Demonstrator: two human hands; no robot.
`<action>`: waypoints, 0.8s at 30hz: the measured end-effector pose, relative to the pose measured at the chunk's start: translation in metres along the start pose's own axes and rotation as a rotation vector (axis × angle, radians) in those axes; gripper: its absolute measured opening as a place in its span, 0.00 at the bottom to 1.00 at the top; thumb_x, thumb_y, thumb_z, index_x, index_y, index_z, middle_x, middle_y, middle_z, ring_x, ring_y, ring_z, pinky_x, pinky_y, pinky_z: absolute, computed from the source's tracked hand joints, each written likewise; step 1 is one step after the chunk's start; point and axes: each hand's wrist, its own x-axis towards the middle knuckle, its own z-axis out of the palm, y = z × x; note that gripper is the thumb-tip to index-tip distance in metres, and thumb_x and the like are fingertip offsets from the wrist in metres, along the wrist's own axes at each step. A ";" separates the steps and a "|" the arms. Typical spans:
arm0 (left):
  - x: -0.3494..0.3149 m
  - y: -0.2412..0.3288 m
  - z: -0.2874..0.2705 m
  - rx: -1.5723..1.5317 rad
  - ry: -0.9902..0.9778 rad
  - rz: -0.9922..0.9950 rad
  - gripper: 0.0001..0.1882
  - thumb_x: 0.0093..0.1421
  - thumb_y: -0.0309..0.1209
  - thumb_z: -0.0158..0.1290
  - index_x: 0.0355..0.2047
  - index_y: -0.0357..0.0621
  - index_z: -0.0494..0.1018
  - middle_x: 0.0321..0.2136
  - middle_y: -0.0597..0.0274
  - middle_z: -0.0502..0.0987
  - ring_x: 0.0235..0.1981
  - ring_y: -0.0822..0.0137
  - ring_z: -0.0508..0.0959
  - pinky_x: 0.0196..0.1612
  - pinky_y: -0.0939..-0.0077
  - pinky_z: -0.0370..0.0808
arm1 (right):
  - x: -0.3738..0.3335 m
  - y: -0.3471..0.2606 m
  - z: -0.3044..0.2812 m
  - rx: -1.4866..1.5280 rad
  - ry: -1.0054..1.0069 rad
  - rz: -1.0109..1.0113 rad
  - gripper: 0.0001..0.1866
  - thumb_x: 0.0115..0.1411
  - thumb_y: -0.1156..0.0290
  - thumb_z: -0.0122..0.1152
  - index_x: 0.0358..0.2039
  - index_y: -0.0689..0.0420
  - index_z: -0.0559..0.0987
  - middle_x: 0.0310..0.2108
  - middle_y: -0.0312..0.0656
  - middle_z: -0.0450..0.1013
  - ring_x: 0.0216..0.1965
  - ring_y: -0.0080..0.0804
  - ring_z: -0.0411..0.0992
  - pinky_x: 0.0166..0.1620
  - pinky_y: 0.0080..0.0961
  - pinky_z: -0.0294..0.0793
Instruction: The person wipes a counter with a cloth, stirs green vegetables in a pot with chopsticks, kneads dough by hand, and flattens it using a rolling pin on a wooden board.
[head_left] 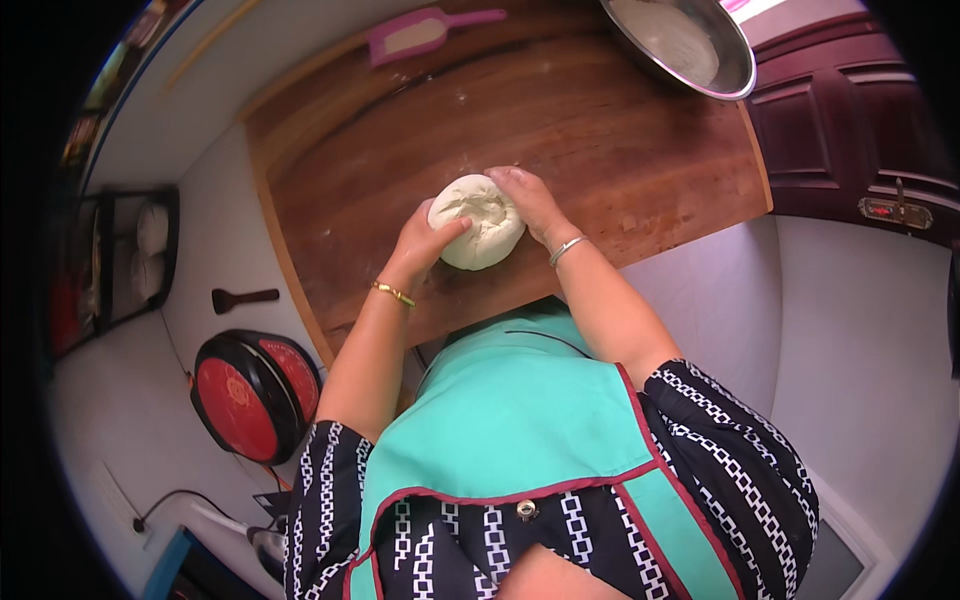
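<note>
1. One ball of white dough (477, 222) sits near the middle of the floured wooden board (640, 150), and both hands are on it right now.
2. Left hand (425, 243) presses the dough's left flank, fingers curled narrow against it, thumb lying across the top edge.
3. Right hand (530, 200) cups the far right side, fingers bent over the folded crown and holding the dough.
4. Risk, as I judge it: the board shows only a thin dusting of flour, so the dough could stick and tear when turned.
5. Another: a hard push could shove the ball toward the near edge of the board.
6. Count: one dough ball, one steel bowl (690, 45) at the far right corner, one pink scoop (420, 33) at the far edge, one red round appliance (255, 392) on the surface at left, two bangles, one per wrist.
</note>
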 end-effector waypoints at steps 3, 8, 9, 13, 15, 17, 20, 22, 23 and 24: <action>-0.004 0.008 -0.016 -0.019 -0.055 -0.117 0.25 0.55 0.35 0.60 0.49 0.34 0.68 0.43 0.58 0.75 0.44 0.70 0.75 0.47 0.72 0.73 | -0.010 -0.025 0.013 0.118 -0.088 0.211 0.15 0.65 0.65 0.52 0.44 0.64 0.74 0.40 0.42 0.75 0.41 0.28 0.74 0.45 0.26 0.75; -0.032 0.046 -0.051 -0.531 -0.291 -0.146 0.34 0.66 0.58 0.34 0.55 0.40 0.65 0.49 0.57 0.73 0.49 0.61 0.75 0.51 0.68 0.72 | -0.025 -0.075 0.031 0.169 -0.230 0.137 0.13 0.66 0.67 0.51 0.43 0.64 0.77 0.39 0.40 0.76 0.39 0.25 0.74 0.44 0.24 0.75; -0.039 0.047 -0.045 -0.689 -0.243 -0.151 0.34 0.66 0.59 0.33 0.56 0.42 0.65 0.50 0.56 0.72 0.50 0.60 0.74 0.52 0.66 0.71 | -0.018 -0.083 0.037 -0.015 -0.240 0.040 0.13 0.65 0.66 0.53 0.42 0.63 0.77 0.38 0.39 0.76 0.38 0.25 0.74 0.44 0.24 0.75; -0.030 -0.085 -0.074 -0.057 -0.020 0.318 0.35 0.64 0.61 0.34 0.55 0.43 0.65 0.53 0.52 0.69 0.51 0.56 0.71 0.58 0.60 0.66 | 0.055 -0.138 0.078 -0.744 -0.124 -0.451 0.11 0.58 0.65 0.60 0.36 0.58 0.81 0.32 0.44 0.78 0.34 0.32 0.76 0.39 0.30 0.74; -0.021 -0.066 -0.049 -1.399 -0.361 0.165 0.34 0.64 0.60 0.36 0.53 0.43 0.66 0.51 0.53 0.71 0.51 0.56 0.70 0.58 0.60 0.65 | 0.120 -0.158 0.066 -1.026 -0.049 -0.747 0.09 0.55 0.67 0.59 0.33 0.57 0.81 0.34 0.50 0.77 0.35 0.43 0.76 0.39 0.35 0.75; -0.015 -0.066 -0.055 -1.627 -0.393 0.137 0.33 0.64 0.59 0.37 0.52 0.44 0.67 0.49 0.54 0.72 0.51 0.56 0.70 0.59 0.60 0.64 | 0.180 -0.165 0.071 -1.254 -0.042 -0.781 0.08 0.55 0.70 0.57 0.32 0.56 0.82 0.36 0.51 0.76 0.37 0.47 0.76 0.41 0.38 0.75; -0.005 -0.072 -0.068 -1.712 -0.095 0.078 0.26 0.65 0.52 0.39 0.47 0.42 0.70 0.45 0.54 0.74 0.46 0.58 0.72 0.55 0.61 0.67 | 0.260 -0.155 0.082 -1.624 -0.116 -0.739 0.09 0.55 0.73 0.54 0.32 0.57 0.82 0.35 0.51 0.77 0.39 0.47 0.76 0.42 0.39 0.76; -0.002 -0.063 -0.072 -1.625 0.002 0.126 0.21 0.65 0.45 0.41 0.43 0.39 0.71 0.40 0.55 0.75 0.41 0.60 0.74 0.51 0.64 0.70 | 0.287 -0.147 0.085 -1.890 -0.239 -0.653 0.09 0.55 0.74 0.53 0.32 0.59 0.81 0.34 0.52 0.76 0.39 0.50 0.75 0.42 0.40 0.75; -0.005 -0.023 -0.065 -1.504 -0.016 0.175 0.19 0.64 0.41 0.41 0.42 0.38 0.71 0.37 0.56 0.75 0.38 0.62 0.74 0.48 0.65 0.71 | 0.290 -0.145 0.080 -1.936 -0.259 -0.643 0.09 0.53 0.76 0.52 0.30 0.59 0.81 0.34 0.53 0.76 0.39 0.51 0.75 0.43 0.40 0.76; -0.006 -0.009 -0.062 -1.481 0.004 0.181 0.16 0.63 0.37 0.42 0.40 0.36 0.71 0.35 0.57 0.75 0.36 0.64 0.74 0.46 0.68 0.71 | 0.291 -0.144 0.083 -1.940 -0.257 -0.635 0.09 0.53 0.76 0.52 0.30 0.59 0.81 0.35 0.53 0.76 0.39 0.51 0.75 0.43 0.40 0.76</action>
